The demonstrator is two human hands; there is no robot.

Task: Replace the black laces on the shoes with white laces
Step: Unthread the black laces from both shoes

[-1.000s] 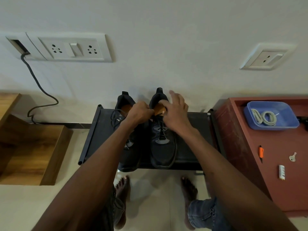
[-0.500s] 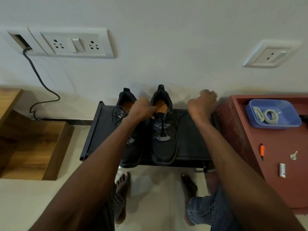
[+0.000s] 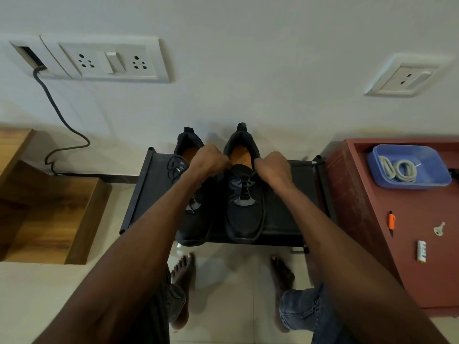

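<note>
Two black shoes stand side by side, heels to the wall, on a low black shoe rack (image 3: pixel 285 212). Left shoe (image 3: pixel 191 219): its black lace (image 3: pixel 175 167) lies loosened in a tangle over the throat and still appears threaded lower down, so removal here is judged begun but not finished. Left hand (image 3: pixel 207 163): fingers curled at the upper eyelets of the right shoe (image 3: pixel 244 207), apparently pinching the end of that shoe's lace, though the fingertips hide the exact contact. Right shoe: black lacing crosses the tongue in several rows, so most of it remains to be drawn out. Right hand (image 3: pixel 272 167): grip clenched on the other strand of the same lace beside the shoe's collar. On the red tabletop (image 3: pixel 372 219) to the right, well apart from the shoes, the white laces (image 3: pixel 397 168) lie coiled in a blue plastic tray (image 3: pixel 437 170), untouched. Estimated progress: early; both black laces must still come fully out, and neither shoe carries any white lacing.
</note>
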